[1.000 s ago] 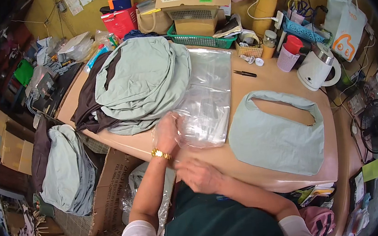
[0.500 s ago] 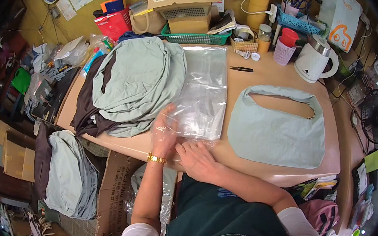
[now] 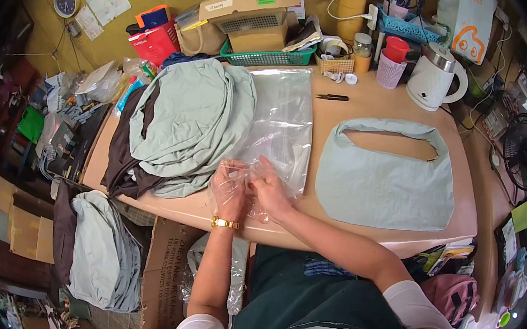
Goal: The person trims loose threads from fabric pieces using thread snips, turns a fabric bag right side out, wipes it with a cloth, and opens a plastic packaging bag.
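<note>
A stack of clear plastic bags (image 3: 286, 107) lies on the table in front of me. My left hand (image 3: 228, 184), with a gold bracelet at the wrist, is at the near end of the stack, fingers bent, with clear film over it. Beside it my right hand (image 3: 268, 188) pinches crumpled clear film at the bag's near end. The film between the hands is bunched, so the fingertips are partly hidden. To the right a pale grey-green fabric shoulder bag (image 3: 381, 184) lies flat. A pile of similar fabric bags (image 3: 191, 117) sits at the left, over dark brown ones.
Black thread snips (image 3: 332, 97) lie beyond the shoulder bag. Along the back stand a green basket (image 3: 268, 58), a pink cup (image 3: 390, 73) and a white kettle (image 3: 435, 79). More fabric bags (image 3: 102, 252) hang at the table's left, near an open carton (image 3: 166, 274).
My right hand has moved up and away from the table edge, alongside the left. The left fingers, stretched out before, are now bent, and the film is bunched between both hands.
</note>
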Action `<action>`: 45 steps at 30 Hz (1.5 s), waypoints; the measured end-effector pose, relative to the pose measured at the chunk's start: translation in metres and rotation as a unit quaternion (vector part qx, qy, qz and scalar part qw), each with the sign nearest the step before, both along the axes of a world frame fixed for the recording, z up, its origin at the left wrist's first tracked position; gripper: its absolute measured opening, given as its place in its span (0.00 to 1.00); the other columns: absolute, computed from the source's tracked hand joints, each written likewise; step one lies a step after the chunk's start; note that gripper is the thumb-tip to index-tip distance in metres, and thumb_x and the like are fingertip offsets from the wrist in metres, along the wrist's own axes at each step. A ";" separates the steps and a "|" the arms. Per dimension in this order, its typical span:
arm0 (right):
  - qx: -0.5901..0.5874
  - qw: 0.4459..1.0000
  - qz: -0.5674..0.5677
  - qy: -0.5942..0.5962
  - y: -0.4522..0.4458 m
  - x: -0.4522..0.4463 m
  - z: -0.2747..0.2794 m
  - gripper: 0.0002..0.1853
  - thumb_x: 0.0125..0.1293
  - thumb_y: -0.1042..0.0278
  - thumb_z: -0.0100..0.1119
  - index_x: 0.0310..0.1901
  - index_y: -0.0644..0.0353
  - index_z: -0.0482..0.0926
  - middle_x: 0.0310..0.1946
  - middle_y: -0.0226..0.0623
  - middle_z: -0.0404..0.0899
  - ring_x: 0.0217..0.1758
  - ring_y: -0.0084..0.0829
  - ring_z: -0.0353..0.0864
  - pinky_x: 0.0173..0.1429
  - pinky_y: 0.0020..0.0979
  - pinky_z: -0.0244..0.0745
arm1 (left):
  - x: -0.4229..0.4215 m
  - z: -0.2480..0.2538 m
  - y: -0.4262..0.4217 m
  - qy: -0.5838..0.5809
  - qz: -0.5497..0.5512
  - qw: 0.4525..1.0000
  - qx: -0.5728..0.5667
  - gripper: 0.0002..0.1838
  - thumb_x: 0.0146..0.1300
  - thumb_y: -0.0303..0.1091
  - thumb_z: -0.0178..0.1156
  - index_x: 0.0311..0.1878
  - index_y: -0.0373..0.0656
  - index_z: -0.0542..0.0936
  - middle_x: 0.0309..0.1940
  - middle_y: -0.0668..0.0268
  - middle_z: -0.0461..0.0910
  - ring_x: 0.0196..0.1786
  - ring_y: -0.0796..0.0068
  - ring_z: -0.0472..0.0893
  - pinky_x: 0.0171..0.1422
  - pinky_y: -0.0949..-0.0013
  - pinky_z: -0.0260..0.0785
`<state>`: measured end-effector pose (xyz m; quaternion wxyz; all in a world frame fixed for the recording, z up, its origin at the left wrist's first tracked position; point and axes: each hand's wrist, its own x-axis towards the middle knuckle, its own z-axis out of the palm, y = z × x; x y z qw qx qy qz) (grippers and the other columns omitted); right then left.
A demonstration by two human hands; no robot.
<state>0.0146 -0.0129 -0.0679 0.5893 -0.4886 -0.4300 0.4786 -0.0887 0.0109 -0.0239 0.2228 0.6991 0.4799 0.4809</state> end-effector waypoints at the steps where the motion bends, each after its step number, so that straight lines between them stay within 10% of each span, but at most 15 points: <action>1: 0.015 0.999 -0.031 -0.003 0.011 -0.005 -0.010 0.28 0.73 0.73 0.48 0.72 0.70 0.56 0.59 0.48 0.73 0.60 0.37 0.74 0.62 0.35 0.71 | 0.004 0.006 -0.004 0.001 -0.001 1.000 0.001 0.05 0.61 0.25 0.62 0.39 0.37 0.79 0.37 0.57 0.85 0.41 0.64 0.84 0.50 0.65 0.74; 4: -0.054 0.991 -0.119 0.028 0.034 -0.012 -0.012 0.20 0.73 0.71 0.52 0.64 0.66 0.67 0.49 0.41 0.79 0.48 0.31 0.79 0.54 0.31 0.76 | 0.009 0.017 -0.010 -0.041 0.014 0.999 0.025 0.06 0.61 0.26 0.62 0.41 0.37 0.82 0.43 0.59 0.84 0.43 0.64 0.82 0.54 0.66 0.73; 7: -0.083 0.966 -0.044 0.242 0.036 -0.001 0.016 0.13 0.72 0.67 0.58 0.53 0.62 0.72 0.39 0.37 0.79 0.37 0.24 0.77 0.41 0.28 0.77 | -0.009 0.007 0.000 0.203 -0.014 0.967 0.155 0.08 0.61 0.26 0.62 0.43 0.38 0.82 0.43 0.59 0.84 0.44 0.63 0.82 0.54 0.64 0.73; 16: -0.017 0.990 -0.131 -0.050 0.019 -0.010 -0.016 0.15 0.70 0.71 0.58 0.52 0.61 0.64 0.38 0.38 0.72 0.33 0.26 0.74 0.29 0.31 0.74 | 0.001 0.005 0.014 -0.189 0.040 0.981 -0.027 0.05 0.66 0.27 0.61 0.42 0.36 0.83 0.38 0.62 0.85 0.39 0.77 0.79 0.44 0.71 0.71; 18: 0.166 0.956 -0.156 -0.184 -0.001 -0.008 0.022 0.20 0.69 0.73 0.58 0.56 0.61 0.60 0.45 0.41 0.71 0.36 0.28 0.76 0.31 0.32 0.76 | 0.004 0.017 0.005 -0.032 0.060 0.998 0.002 0.05 0.63 0.23 0.59 0.40 0.35 0.82 0.37 0.59 0.84 0.40 0.70 0.81 0.47 0.68 0.72; 22: 0.093 0.986 -0.136 0.008 0.016 -0.014 0.039 0.20 0.68 0.69 0.62 0.55 0.62 0.64 0.44 0.40 0.74 0.37 0.28 0.77 0.33 0.31 0.76 | 0.001 0.000 -0.002 -0.116 -0.020 0.993 0.006 0.07 0.61 0.23 0.59 0.42 0.35 0.83 0.36 0.64 0.85 0.39 0.75 0.81 0.47 0.71 0.72; 24: -0.130 0.984 -0.023 0.121 0.028 -0.003 0.048 0.15 0.67 0.66 0.65 0.49 0.62 0.71 0.38 0.37 0.77 0.35 0.25 0.78 0.31 0.28 0.74 | 0.002 0.005 -0.007 -0.064 -0.011 0.998 0.025 0.09 0.58 0.22 0.60 0.42 0.35 0.82 0.36 0.61 0.84 0.39 0.71 0.82 0.49 0.71 0.73; 29: -0.083 0.993 -0.075 -0.025 0.041 -0.005 0.016 0.10 0.68 0.64 0.64 0.35 0.60 0.76 0.27 0.29 0.77 0.27 0.19 0.76 0.25 0.26 0.71 | -0.004 0.011 -0.012 0.072 0.069 0.992 0.075 0.17 0.58 0.28 0.65 0.52 0.35 0.81 0.47 0.53 0.83 0.49 0.57 0.82 0.57 0.62 0.73; 35: 0.013 0.986 -0.043 0.161 0.031 0.002 0.034 0.10 0.70 0.67 0.60 0.30 0.59 0.76 0.23 0.25 0.75 0.26 0.16 0.72 0.28 0.23 0.69 | -0.024 -0.001 -0.002 0.240 0.066 0.966 0.067 0.20 0.57 0.33 0.67 0.53 0.36 0.81 0.48 0.50 0.83 0.51 0.48 0.80 0.60 0.56 0.72; 38: 0.014 0.989 -0.028 0.141 0.033 0.000 0.033 0.08 0.70 0.69 0.59 0.32 0.60 0.75 0.26 0.23 0.76 0.29 0.16 0.73 0.33 0.22 0.70 | -0.038 -0.016 0.010 0.275 0.071 0.947 0.150 0.17 0.60 0.32 0.65 0.52 0.39 0.83 0.46 0.49 0.82 0.49 0.47 0.81 0.54 0.58 0.74; 40: 0.003 0.996 0.031 -0.081 0.024 0.008 0.031 0.05 0.68 0.71 0.60 0.35 0.62 0.77 0.30 0.27 0.79 0.34 0.19 0.76 0.38 0.23 0.73 | -0.040 -0.014 0.016 0.160 0.051 0.985 -0.037 0.11 0.62 0.31 0.60 0.46 0.40 0.85 0.37 0.50 0.84 0.39 0.46 0.82 0.44 0.57 0.74; 42: 0.100 0.983 0.061 -0.144 0.013 0.006 0.027 0.16 0.65 0.65 0.64 0.50 0.62 0.77 0.47 0.40 0.81 0.53 0.31 0.79 0.58 0.34 0.73 | -0.038 -0.020 0.020 0.077 0.093 0.992 0.021 0.11 0.67 0.33 0.57 0.38 0.36 0.84 0.26 0.57 0.84 0.27 0.58 0.81 0.34 0.61 0.70; 45: 0.105 0.846 0.125 -0.508 0.002 -0.001 0.042 0.45 0.57 0.50 0.63 0.73 0.61 0.56 0.74 0.51 0.55 0.80 0.51 0.46 0.80 0.54 0.34 | -0.048 -0.025 0.018 -0.248 0.016 0.938 -0.243 0.14 0.73 0.34 0.54 0.34 0.34 0.81 0.29 0.69 0.80 0.32 0.84 0.75 0.33 0.75 0.66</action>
